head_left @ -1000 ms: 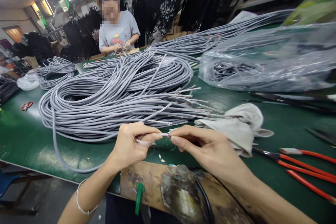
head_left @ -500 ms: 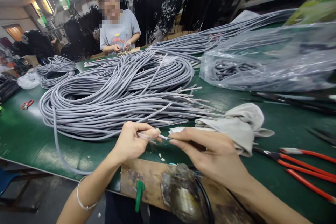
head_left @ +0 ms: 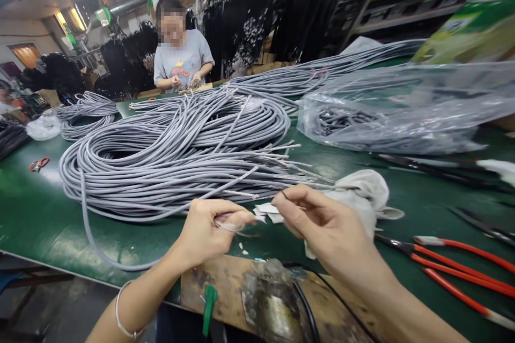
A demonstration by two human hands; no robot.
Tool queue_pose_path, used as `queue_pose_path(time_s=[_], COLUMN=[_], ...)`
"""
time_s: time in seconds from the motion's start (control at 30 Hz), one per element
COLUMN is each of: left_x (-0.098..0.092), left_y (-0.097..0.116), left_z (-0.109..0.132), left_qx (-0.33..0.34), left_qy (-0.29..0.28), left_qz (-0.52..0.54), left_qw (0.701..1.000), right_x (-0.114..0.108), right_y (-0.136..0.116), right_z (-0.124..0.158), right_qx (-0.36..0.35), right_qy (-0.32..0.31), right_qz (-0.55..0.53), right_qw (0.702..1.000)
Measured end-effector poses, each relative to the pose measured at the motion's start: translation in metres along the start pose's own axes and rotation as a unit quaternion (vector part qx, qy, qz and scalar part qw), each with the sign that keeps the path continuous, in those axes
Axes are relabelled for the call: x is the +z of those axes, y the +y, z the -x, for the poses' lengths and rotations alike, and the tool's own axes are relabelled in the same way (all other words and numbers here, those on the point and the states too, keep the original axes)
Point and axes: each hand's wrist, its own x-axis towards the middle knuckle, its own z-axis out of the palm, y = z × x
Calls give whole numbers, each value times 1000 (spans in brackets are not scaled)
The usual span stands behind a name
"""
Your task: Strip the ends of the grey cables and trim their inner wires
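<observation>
My left hand (head_left: 213, 228) is closed around the stripped end of a grey cable (head_left: 120, 263), whose pale inner wires and loose fibres (head_left: 237, 226) stick out past the thumb. The cable runs under my left wrist and up to the big coil of grey cables (head_left: 169, 171). Just right of it, apart from the wire tips, my right hand (head_left: 317, 220) pinches a thin dark piece (head_left: 284, 194) between thumb and forefinger; its kind is not clear. Below both hands lies a stained wooden board (head_left: 229, 273) bearing a tape-wrapped lump (head_left: 273, 300) and a green lever (head_left: 209, 308).
White scraps (head_left: 269, 211) and a pale cloth (head_left: 364, 193) lie beyond my right hand. Red-handled pliers (head_left: 462, 262) are at right, with a clear plastic bag (head_left: 386, 118) behind. Small red scissors (head_left: 39, 164) lie far left. A co-worker (head_left: 183, 56) sits across the green table (head_left: 40, 214).
My right hand has drawn away from the wire tip, up and to the right, leaving a gap between the hands. The left hand keeps its hold. The view has shifted slightly.
</observation>
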Motion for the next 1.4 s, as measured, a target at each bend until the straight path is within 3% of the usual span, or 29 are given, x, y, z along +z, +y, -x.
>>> queue_pose_path(time_s=[0.07, 0.17, 0.27, 0.33, 0.43, 0.5, 0.57, 0.7, 0.8, 0.93, 1.1, 1.17, 1.3, 1.4], left_x=[-2, -4, -2, -1, -2, -3, -4, -5, -3, 1, 2, 3, 9, 16], left_y=[0, -1, 0, 0, 0, -1, -1, -4, -6, -7, -3, -3, -5, -6], left_z=[0, -1, 0, 0, 1, 2, 2, 3, 1, 0, 0, 1, 3, 4], left_qx=[-7, -3, 2, 3, 21, 50, 80, 141, 190, 185, -4, -18, 26, 86], left_qy=[14, 21, 15, 9, -8, -28, -43, -33, -4, 22, -83, -88, 26, 123], left_qz=[-17, -27, -36, -53, -91, -103, -107, -122, -121, -67, 21, 36, 19, -82], left_qw=[1000, 999, 999, 999, 996, 993, 990, 982, 974, 980, 996, 995, 999, 985], right_x=[-7, -11, -10, -8, -5, -5, -5, 0, 5, 8, 5, 6, 13, 14], right_y=[-7, -8, -3, -1, -2, -5, -6, -4, 2, 8, 4, 2, 9, 11], right_z=[-1, 0, 2, 3, 3, 0, -3, -6, -4, -2, -5, -6, -3, 1], right_qx=[-142, -311, -385, -398, -330, -216, -81, 140, 227, 251, 218, 210, 202, 200], right_qy=[4, -2, 6, 3, -23, -61, -113, -171, -170, -163, -134, -129, -139, -142], right_qz=[128, 258, 329, 334, 261, 186, 109, -52, -154, -221, -243, -239, -255, -247], right_qw=[982, 915, 862, 854, 907, 957, 984, 974, 946, 928, 936, 939, 935, 937])
